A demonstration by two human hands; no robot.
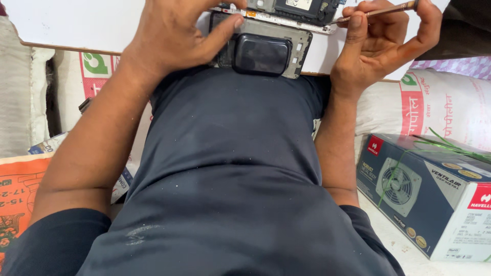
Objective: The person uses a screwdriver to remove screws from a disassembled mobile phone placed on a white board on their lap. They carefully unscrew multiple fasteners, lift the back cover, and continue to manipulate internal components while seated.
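Holding an Opened Phone at the Table Edge

Looking down past a dark shirt (pixel 230 168), we see two bare hands at the edge of a white table (pixel 76 20). The left hand (pixel 174 36) has its thumb pressed flat on an opened phone (pixel 286 10), with the fingers curled over the top. The right hand (pixel 381 38) pinches a thin brown tool (pixel 381 11) between thumb and fingers, and its tip points at the phone's edge. A bare phone frame (pixel 299 43) lies just under the phone, with a small black box (pixel 262 53) resting on it.

The phone sits right at the table edge, so I think it could slide off if the thumb lets go. The thin tool could slip and scratch the small parts inside if it is pushed too hard.

Down on the right sits a dark blue box (pixel 424 194) with a picture of a fan, a red corner patch and a white end. A green string is tied around it. Behind it is a white sack (pixel 445 107) with a red stripe and a green mark. On the left are another white sack (pixel 97 71) with red and green print, and an orange bag (pixel 20 194) low in the corner.
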